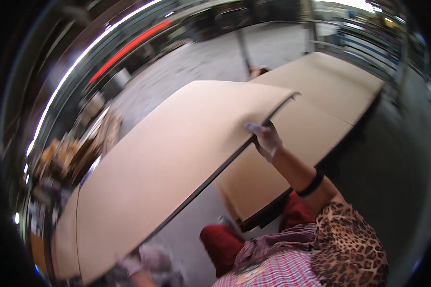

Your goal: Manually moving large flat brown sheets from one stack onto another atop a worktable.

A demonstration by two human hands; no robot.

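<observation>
A large, flat tan cardboard sheet (163, 148) slants across the middle of the view, raised above the floor. My right hand (267, 138), in a pale glove, is closed on its near edge, with the thumb on top and the fingers beneath. At the sheet's lower left end my gloved left hand (129, 264) grips the same edge, blurred and partly out of sight. A crease line crosses the sheet near that end. More tan cardboard sheets (330, 93) lie in a low stack to the right, partly under the raised one.
Bundled brown cardboard pieces (105, 134) stand at the left beyond the sheet. A metal rail frame (368, 45) rises at the far right. Grey concrete floor (196, 57) stretches behind the sheets. A pale, blurred shape (156, 258) beside my left hand is unclear.
</observation>
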